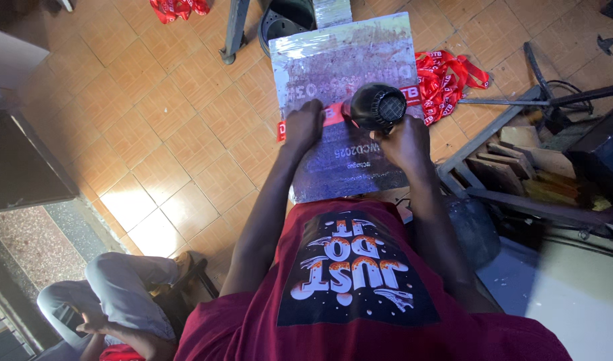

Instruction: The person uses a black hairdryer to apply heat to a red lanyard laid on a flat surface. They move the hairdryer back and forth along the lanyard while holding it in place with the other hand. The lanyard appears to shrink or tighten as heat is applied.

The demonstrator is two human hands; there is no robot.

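A grey, plastic-wrapped printing board [360,60] rests against my lap and stretches away over the floor. A red printed ribbon [334,115] lies across its middle. My left hand [303,124] presses down on the ribbon's left part, fingers curled. My right hand [403,139] grips the handle of a black hair dryer [378,105], whose nozzle points left at the ribbon close beside my left hand.
A heap of red ribbons [443,77] lies on the tiled floor right of the board, another [178,8] at the top. A metal frame with wooden pieces [514,164] stands at the right. Another person [119,301] sits at lower left. A dark cabinet [19,160] is on the left.
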